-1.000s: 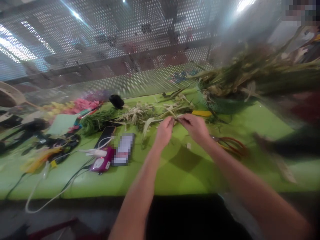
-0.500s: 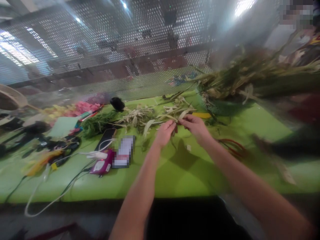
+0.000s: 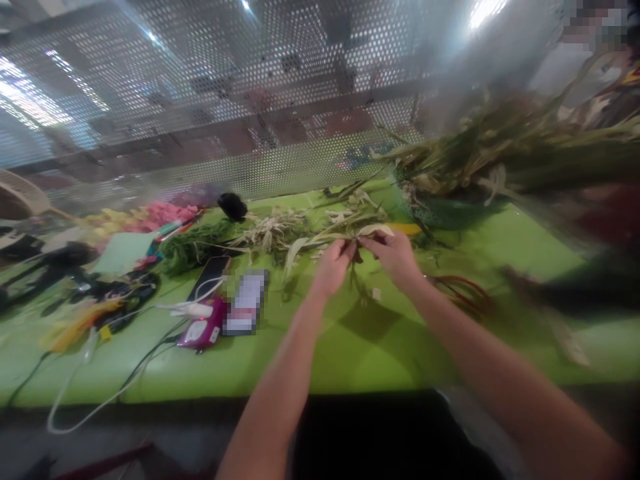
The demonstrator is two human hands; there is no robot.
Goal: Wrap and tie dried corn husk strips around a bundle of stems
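Note:
My left hand (image 3: 331,265) and my right hand (image 3: 396,256) meet over the middle of the green table. Fingertips of both are pinched together on a pale dried leaf strip (image 3: 376,230). One end of it arches over my right fingers; a long curved piece (image 3: 297,249) extends to the left, and whether it is the same strip I cannot tell. A thin dark stem or leaf bit hangs below the fingers. Just beyond the hands lie loose dried leaf pieces (image 3: 273,228) and green fern-like foliage (image 3: 187,250).
A green basket (image 3: 445,215) heaped with long dried stalks stands at the right back. Red-handled pliers or scissors (image 3: 463,293) lie right of my forearm. Left are a phone (image 3: 247,301), a purple power adapter (image 3: 204,327) with cables and pink flowers (image 3: 173,215). A perforated metal screen rises behind.
The fingertips have come closer together. The pale strip's right end now bends over my right hand. My left hand has shifted slightly to the right.

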